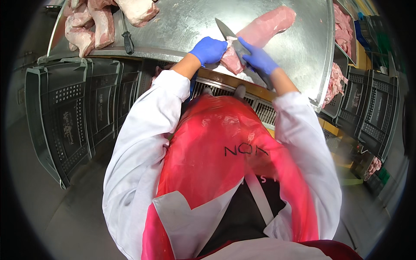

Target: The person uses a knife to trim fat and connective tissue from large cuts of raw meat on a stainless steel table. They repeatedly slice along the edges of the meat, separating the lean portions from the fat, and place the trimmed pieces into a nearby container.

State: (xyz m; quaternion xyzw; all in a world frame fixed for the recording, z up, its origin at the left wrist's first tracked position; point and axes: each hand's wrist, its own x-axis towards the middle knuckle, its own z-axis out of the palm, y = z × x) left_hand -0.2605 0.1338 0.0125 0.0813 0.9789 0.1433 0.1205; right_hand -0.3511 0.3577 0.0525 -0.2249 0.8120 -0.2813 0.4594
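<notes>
My left hand [207, 51], in a blue glove, pinches a pale strip [230, 40] at the lower end of a long pink piece of meat [268, 25] lying diagonally on the steel table [180, 17]. My right hand [260, 58], also gloved in blue, grips a knife [224, 28]; its blade lies across the meat's lower part, tip pointing up and to the left. The near end of the meat sits at the table's front edge, with some white material [237, 77] beside it.
Pale meat cuts [82, 26] and a dark-handled tool [127, 41] lie at the table's left. Trays of meat [343, 28] and trimmings [336, 84] stand at the right. Dark plastic crates [65, 121] are stacked at left and right [368, 99]. A metal grating [264, 110] shows below.
</notes>
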